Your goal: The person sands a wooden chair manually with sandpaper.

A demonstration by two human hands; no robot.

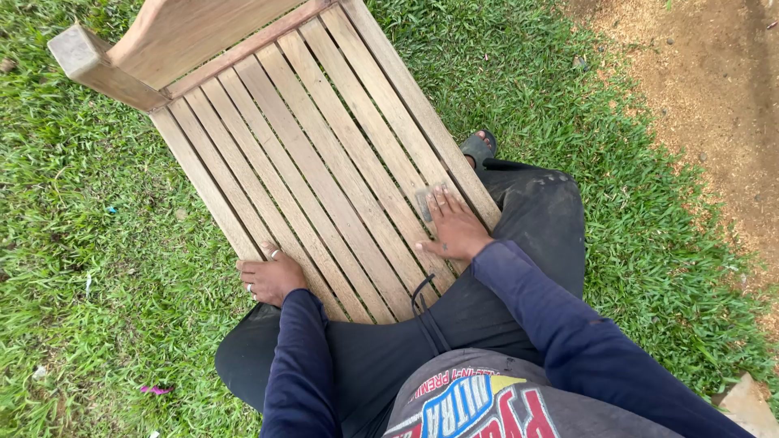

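A slatted wooden chair seat [316,154] lies before me on the grass, its armrest and back at the upper left. My left hand [270,276] grips the seat's near left edge, fingers curled around the outer slat. Flat on the slats near the right edge, my right hand [454,227] presses down a small grey piece of sandpaper [423,203], which shows just past the fingertips. Both arms wear dark blue sleeves.
Green grass [105,243] surrounds the chair. A bare dirt patch [706,89] lies at the upper right. My dark trousers [535,219] and a sandalled foot [479,148] sit beside the seat's right edge. A pale stone [751,405] shows at the bottom right corner.
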